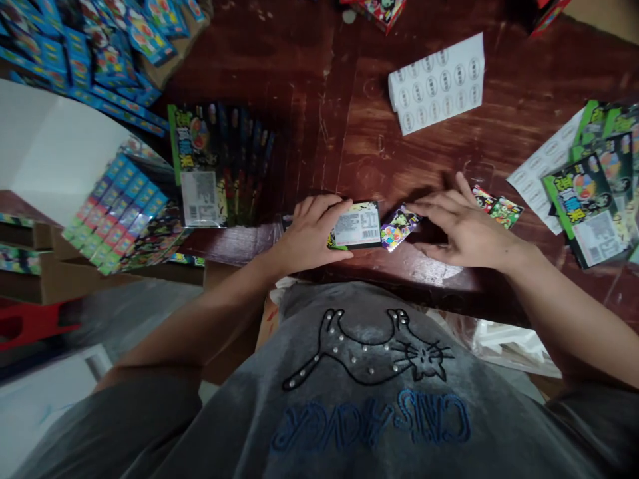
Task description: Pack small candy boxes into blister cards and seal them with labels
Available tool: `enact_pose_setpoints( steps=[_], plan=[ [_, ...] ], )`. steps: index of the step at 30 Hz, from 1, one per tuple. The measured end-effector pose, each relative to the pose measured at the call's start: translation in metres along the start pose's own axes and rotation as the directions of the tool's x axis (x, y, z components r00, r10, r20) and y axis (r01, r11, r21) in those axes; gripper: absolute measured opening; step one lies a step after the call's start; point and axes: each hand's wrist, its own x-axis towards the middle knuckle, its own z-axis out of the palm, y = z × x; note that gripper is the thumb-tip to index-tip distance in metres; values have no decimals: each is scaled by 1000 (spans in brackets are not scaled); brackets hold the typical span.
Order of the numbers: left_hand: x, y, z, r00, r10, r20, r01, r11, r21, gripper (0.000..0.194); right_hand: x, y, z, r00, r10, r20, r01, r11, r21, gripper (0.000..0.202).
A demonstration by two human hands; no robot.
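Head view: left hand [305, 233] clamped on a barcoded black pack [357, 225], right hand [466, 226] spread at a purple packet [399, 227]

The left hand covers the left end of the black pack, fingers over its upper edge and thumb along its lower one, leaving the white label and barcode uncovered to the right of the grip. The purple packet lies tilted on the table at the pack's right end, between the two hands. The right hand's fingertips reach its upper right corner, thumb and fingers apart.

Just past the right hand lie a red packet [482, 197] and a green packet [506, 212]. Farther right, black-and-green packs [582, 193] overlap a sticker sheet [544, 166]. A folded sheet of oval stickers [439, 85] rests beyond the hands on the dark red table [344, 133]. To the left stand a row of black packs [200, 150] and a stack of small striped boxes [117, 213]; blue packets [114, 50] fill the upper left corner.
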Motion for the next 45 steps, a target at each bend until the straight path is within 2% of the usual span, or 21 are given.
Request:
enact_pose_setpoints(
  steps=[3,6,13,17,20,23,25,27,31,34,39,45],
  plan=[
    [2,0,0,1000,6,13,-7,1000,3,103,4,-11,11,999,43,-21,-43,999,-11,77],
    [3,0,0,1000,12,19,-12,1000,13,102,5,-19,22,995,77,-65,-79,997,-17,72],
    [12,0,-5,990,110,88,-112,993,25,98,11,-29,35,999,-19,-27,22,993,116,61],
    [14,-1,-3,990,117,82,-119,993,17,98,8,-40,30,999,8,-41,1,977,216,75],
    [15,1,1,994,96,51,-97,995,26,98,-13,-28,10,995,89,-53,-81,987,139,97],
    [19,5,3,995,94,38,-95,995,26,100,-49,1,-9,959,235,-161,-247,967,-64,114],
    [23,9,3,995,85,47,-86,996,24,101,-70,19,-12,951,251,-182,-273,956,-110,110],
    [27,13,3,995,76,59,-77,997,20,102,-78,28,-7,968,195,-160,-208,976,-63,95],
    [35,18,2,993,96,68,-99,995,31,103,-58,25,8,998,-31,-63,42,985,165,79],
    [38,18,0,983,147,106,-151,988,35,102,-30,23,13,991,-135,-11,134,964,230,70],
    [41,17,-1,982,152,108,-154,988,4,102,-4,27,18,998,-69,9,65,972,225,73],
    [42,14,-1,990,114,85,-115,993,10,101,-7,20,18,1000,-18,-9,19,972,232,71]
  ],
)
